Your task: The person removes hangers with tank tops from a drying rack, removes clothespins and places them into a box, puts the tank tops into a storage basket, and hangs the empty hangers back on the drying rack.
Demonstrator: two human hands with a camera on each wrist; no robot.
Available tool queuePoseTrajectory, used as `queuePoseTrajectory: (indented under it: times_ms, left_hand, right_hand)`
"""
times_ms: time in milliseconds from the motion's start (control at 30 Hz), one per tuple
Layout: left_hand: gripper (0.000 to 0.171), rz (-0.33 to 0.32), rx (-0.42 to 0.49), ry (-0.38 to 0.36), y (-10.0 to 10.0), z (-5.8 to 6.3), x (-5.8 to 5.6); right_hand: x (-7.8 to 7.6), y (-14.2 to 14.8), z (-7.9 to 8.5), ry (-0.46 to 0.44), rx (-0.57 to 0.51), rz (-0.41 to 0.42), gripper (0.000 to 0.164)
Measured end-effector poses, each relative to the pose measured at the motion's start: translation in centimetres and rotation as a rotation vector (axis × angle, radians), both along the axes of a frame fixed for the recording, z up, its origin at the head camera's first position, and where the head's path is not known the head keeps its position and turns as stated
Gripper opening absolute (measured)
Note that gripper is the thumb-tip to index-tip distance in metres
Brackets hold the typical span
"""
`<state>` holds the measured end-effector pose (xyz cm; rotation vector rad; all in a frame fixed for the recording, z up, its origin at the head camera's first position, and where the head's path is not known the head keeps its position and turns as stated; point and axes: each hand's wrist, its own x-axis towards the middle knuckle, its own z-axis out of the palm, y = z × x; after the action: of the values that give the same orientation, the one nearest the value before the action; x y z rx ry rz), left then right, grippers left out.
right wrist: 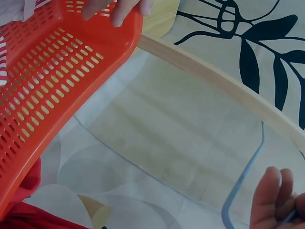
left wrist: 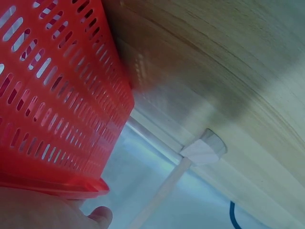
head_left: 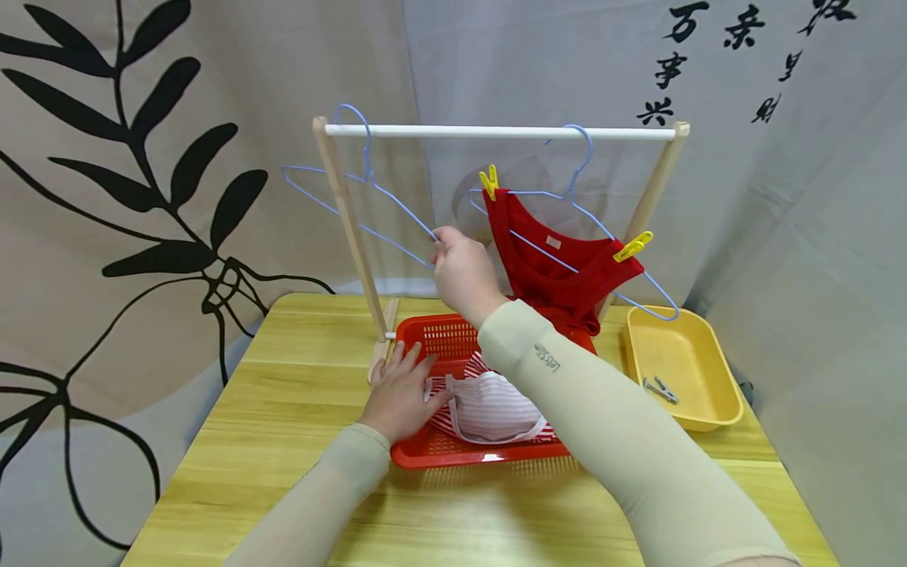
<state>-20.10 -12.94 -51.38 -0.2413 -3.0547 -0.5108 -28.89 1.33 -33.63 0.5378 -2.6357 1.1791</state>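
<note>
My right hand (head_left: 464, 272) pinches the right corner of an empty blue clothes hanger (head_left: 401, 206), which hooks over the white rail near its left end. In the right wrist view, curled fingers (right wrist: 269, 195) hold the blue wire. My left hand (head_left: 404, 394) rests over the left side of a red plastic basket (head_left: 432, 457), fingers spread and fairly straight. Its thumb reaches a pale striped cloth piece (head_left: 492, 409) lying in the basket with red-and-white striped fabric. A red sleeveless garment (head_left: 553, 256) hangs on a second blue hanger (head_left: 583, 161), fixed by two yellow clips (head_left: 633, 246).
A small wooden drying rack with a white rail (head_left: 460, 131) stands behind the basket on the wooden table (head_left: 298, 457). To the right, a yellow tray (head_left: 687, 346) contains grey clothespins (head_left: 662, 389). Printed curtains (head_left: 283, 102) hang behind.
</note>
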Motion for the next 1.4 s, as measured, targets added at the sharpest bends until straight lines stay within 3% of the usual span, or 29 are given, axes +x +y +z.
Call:
queuePoseTrajectory:
  times_ms: [700, 1400]
  left_hand:
    - [0.072, -0.001, 0.008, -0.016, 0.4, 0.7, 0.2]
    - [0.071, -0.007, 0.002, 0.009, -0.1, 0.3, 0.1]
  right_hand:
    - [0.4, -0.7, -1.8, -0.074, 0.058, 0.062, 0.031]
    - [2.1, 1.2, -4.0, -0.025, 0.084, 0.072, 0.033]
